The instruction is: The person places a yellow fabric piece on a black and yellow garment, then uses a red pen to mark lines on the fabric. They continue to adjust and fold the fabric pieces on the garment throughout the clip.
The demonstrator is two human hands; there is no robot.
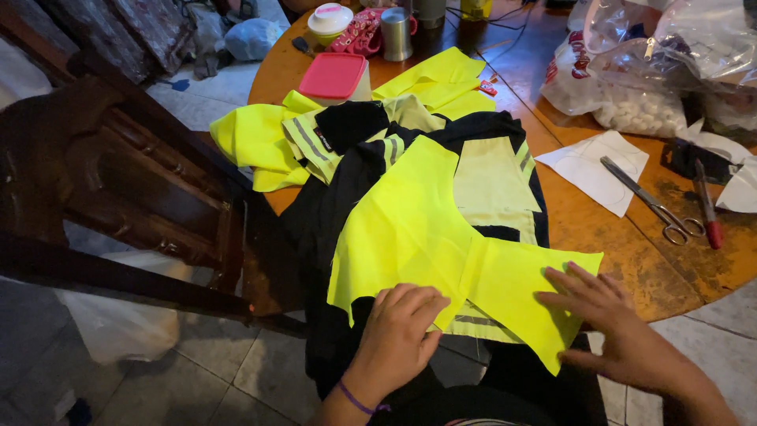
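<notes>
Yellow panel (410, 229) spread flat over a black garment (331, 213) at the near edge of the round tabletop (599, 229), its lower flap overhanging that edge. Left hand (398, 335) pressed on the panel's near edge, fingers curled, gripping nothing visible. Right hand (607, 315) laid flat on the flap's right corner, fingers spread, pinching nothing. Behind the panel, more yellow fabric (260, 142) heaped toward the left edge, part hanging off it. Further back, pink-lidded box (335, 77) and metal mug (397, 33) near the far edge. Right of the garment, bare orange tabletop, then white paper (587, 166), scissors (650, 201) and red pen (707, 205) toward the right edge. Plastic bags (654, 63) filling the far right corner. Dark wooden chair (134, 173) close against the left edge, tiled floor (221, 371) open below it.
</notes>
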